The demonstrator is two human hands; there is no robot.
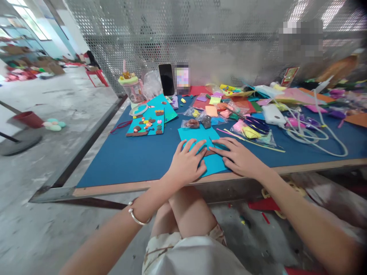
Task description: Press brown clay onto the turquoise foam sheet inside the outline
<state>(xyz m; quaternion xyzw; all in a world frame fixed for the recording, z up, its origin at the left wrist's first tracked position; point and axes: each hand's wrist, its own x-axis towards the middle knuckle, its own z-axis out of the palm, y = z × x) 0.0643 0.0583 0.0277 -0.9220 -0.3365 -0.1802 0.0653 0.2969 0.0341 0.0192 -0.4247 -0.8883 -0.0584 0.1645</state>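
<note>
Both hands lie flat, palms down, on a teal sheet [200,147] at the near edge of the table [129,160]. The left hand [186,164] has its fingers [192,147] spread and nearly straight, pressing the sheet without gripping it; a bangle [137,217] circles that wrist. The right hand [239,158] is likewise open, fingers [222,149] extended leftward so that their tips almost meet those of the left hand over a small brown piece [209,152] on the sheet. Whether the fingertips touch that piece cannot be told. Farther left lies a teal card [146,124] bearing small clay shapes; farther right are bags of coloured clay [249,130], a white charger [273,114] with looped cable, and scattered coloured paper. A dark phone [166,79] leans against the perforated metal wall [200,38] at the far edge, beside a pink cup [132,88]. The table is covered in blue; the floor at left is bare concrete.
</note>
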